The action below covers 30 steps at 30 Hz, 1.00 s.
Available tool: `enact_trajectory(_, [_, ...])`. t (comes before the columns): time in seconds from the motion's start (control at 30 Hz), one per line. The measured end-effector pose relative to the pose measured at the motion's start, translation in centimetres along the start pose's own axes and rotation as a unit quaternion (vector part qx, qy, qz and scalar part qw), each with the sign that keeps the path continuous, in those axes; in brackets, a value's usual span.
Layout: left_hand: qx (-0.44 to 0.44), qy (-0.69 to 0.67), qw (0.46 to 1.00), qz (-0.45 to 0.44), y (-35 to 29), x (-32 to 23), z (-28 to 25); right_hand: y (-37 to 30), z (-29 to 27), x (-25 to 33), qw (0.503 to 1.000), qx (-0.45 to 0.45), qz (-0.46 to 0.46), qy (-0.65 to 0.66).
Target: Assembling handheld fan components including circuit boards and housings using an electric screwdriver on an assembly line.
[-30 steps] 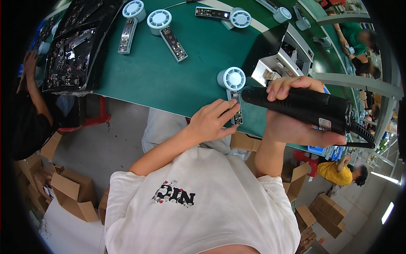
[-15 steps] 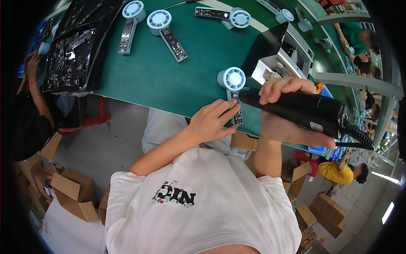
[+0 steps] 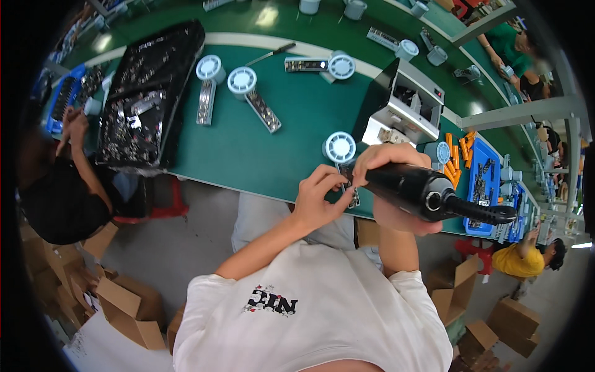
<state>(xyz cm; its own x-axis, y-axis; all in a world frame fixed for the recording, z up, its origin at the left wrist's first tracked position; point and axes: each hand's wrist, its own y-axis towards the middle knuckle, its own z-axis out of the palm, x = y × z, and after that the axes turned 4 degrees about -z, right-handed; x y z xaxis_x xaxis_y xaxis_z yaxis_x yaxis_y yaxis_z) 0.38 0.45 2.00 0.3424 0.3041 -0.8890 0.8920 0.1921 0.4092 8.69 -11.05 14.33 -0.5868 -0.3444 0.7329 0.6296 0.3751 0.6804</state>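
A light-blue handheld fan point(image 3: 339, 147) lies near the table's front edge, its round grille facing up and its open handle showing a circuit board. The thumb and fingers of my left hand point(image 3: 317, 199) close on that handle from the left. My right hand point(image 3: 385, 156) wraps around a black electric screwdriver point(image 3: 406, 188), whose cord end points right. The driver's front end reaches the fan's handle beside my left fingertips. My right fingers hide its tip, so I cannot tell whether it touches a screw.
Open-handled fans point(image 3: 242, 82) and a thin screwdriver point(image 3: 271, 53) lie farther back. A black tray of circuit boards point(image 3: 139, 111) is at left, a white-and-black boxy machine point(image 3: 409, 102) behind my right hand. Orange cylinders point(image 3: 455, 155) and a blue bin point(image 3: 493, 164) are at right. Co-workers sit on both sides.
The view has shifted, bringing the orange cylinders and blue bin into sight. The screwdriver's cord end has swung toward me, and my left fingers have curled in at the fan's handle.
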Motion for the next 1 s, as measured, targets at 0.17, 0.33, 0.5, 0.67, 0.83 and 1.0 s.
enact_trajectory(0.17, [0.013,0.065,0.990,-0.127,1.6,-2.1,0.7,3.4,-3.9,6.1,0.965,-0.198,-0.098,0.141])
enact_trajectory(0.33, [0.021,0.112,0.977,-0.179,2.3,-3.5,1.4,3.3,-13.6,10.7,0.913,-0.339,-0.218,0.060])
enact_trajectory(0.5, [0.027,-0.127,0.925,-0.357,1.4,-1.5,-2.3,0.2,-21.1,12.0,0.883,-0.387,-0.264,0.012])
enact_trajectory(0.67, [-0.017,0.020,0.940,-0.340,4.0,-3.2,-1.0,0.1,-24.8,12.2,0.861,-0.443,-0.250,0.021])
enact_trajectory(0.83, [-0.042,0.247,0.939,-0.233,8.7,-7.7,-3.7,-1.2,-27.2,12.4,0.886,-0.411,-0.205,0.063])
enact_trajectory(1.0, [0.183,0.279,0.933,0.134,30.6,-10.8,4.4,-1.9,-27.0,12.8,0.860,-0.435,-0.264,0.034])
